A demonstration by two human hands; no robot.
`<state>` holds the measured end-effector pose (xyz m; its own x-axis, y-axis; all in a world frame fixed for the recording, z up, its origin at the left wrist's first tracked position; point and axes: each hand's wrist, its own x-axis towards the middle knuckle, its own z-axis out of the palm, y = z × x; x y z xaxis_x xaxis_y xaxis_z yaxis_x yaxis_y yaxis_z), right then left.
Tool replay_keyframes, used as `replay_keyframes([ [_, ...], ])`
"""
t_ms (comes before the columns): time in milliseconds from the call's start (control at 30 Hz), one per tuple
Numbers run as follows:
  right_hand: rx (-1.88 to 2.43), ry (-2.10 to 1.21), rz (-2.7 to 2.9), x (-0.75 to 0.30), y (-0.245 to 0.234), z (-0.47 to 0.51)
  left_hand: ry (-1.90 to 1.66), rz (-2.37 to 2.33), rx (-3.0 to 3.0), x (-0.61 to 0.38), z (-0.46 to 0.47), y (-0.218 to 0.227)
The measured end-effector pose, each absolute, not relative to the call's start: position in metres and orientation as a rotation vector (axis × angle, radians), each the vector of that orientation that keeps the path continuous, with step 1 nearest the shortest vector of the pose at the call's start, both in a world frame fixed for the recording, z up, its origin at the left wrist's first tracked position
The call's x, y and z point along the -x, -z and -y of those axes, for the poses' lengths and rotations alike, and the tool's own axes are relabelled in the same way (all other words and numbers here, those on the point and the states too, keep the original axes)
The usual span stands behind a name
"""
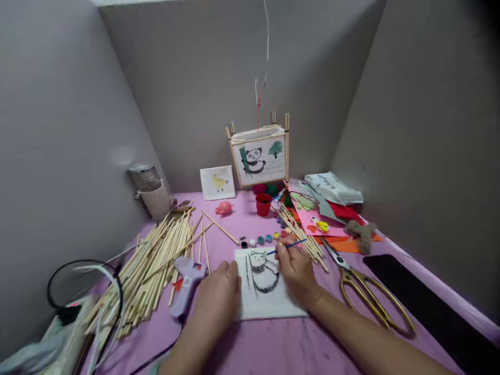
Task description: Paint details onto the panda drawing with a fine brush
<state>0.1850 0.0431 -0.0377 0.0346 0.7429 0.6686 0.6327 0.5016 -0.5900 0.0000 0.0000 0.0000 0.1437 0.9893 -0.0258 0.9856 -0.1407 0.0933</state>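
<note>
A white square sheet (250, 307) lies on the table in front of me, bearing a black painted panda (266, 286) beside thin upright strokes. My left hand (219, 291) rests at the sheet's left edge with its fingers curled together and its thumb side against the edge; the fingertips are partly hidden. In my right hand (296, 268) a thin blue paintbrush (291, 246) is pinched, its tip over the upper part of the panda. Small open paint pots (260, 240) stand in a row just beyond the sheet.
Wooden sticks (172, 255) and a lilac glue gun (187, 286) lie left. Gold-handled scissors (361, 286) and a long black object (422, 307) lie right. Behind stand a red cup (263, 205), a framed panda picture (260, 159), a duck picture (217, 182) and coloured sheets (336, 229).
</note>
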Motion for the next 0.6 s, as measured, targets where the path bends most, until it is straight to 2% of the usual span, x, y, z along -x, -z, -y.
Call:
replay_keyframes([
  [600,1.179,-0.075,1.669,-0.1861,0.0339,-0.0409,-0.087,-2.026,-2.329,0.0012,-0.0002,0.0049],
])
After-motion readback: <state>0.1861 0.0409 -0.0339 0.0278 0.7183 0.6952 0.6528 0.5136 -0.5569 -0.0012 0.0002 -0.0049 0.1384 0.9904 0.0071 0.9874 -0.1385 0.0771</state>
